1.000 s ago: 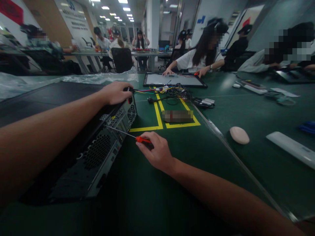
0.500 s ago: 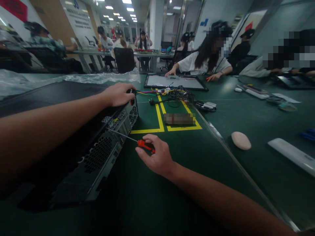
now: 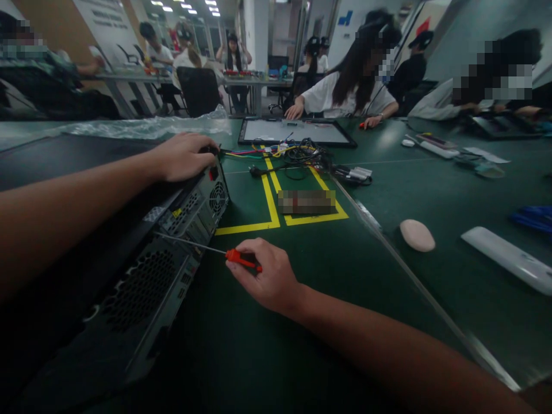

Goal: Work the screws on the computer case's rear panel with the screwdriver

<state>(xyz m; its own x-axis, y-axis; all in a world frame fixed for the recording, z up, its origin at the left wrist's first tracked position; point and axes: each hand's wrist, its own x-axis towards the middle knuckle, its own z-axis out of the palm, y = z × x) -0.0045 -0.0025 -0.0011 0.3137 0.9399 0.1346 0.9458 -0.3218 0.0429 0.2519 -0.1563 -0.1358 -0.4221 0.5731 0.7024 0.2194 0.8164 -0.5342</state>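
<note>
A black computer case (image 3: 196,221) lies on its side at the left, its metal rear panel with vents and ports turned toward the right. Over the far upper corner of the case my left hand (image 3: 185,156) is curled, gripping the edge; some of its fingertips are hidden. My right hand (image 3: 271,276) pinches the red handle of a screwdriver (image 3: 241,260) between thumb and fingers. The screwdriver's thin shaft points left, and its tip meets the rear panel near the upper edge, above the honeycomb vent (image 3: 140,290). Whether a screw sits under the tip I cannot tell.
Tangled cables (image 3: 308,154) lie beyond the case, near a blurred-out object (image 3: 307,202) inside yellow tape. A flat panel (image 3: 297,133) is under a co-worker's hand (image 3: 295,108). At right are a pale mouse (image 3: 417,236) and a long white object (image 3: 506,259). Clear plastic wrap (image 3: 146,126) lies behind.
The view has shifted, so the case and both hands appear farther left. My right thumb has closed in on the screwdriver handle. The tip remains at the rear panel and my left hand stays on the corner.
</note>
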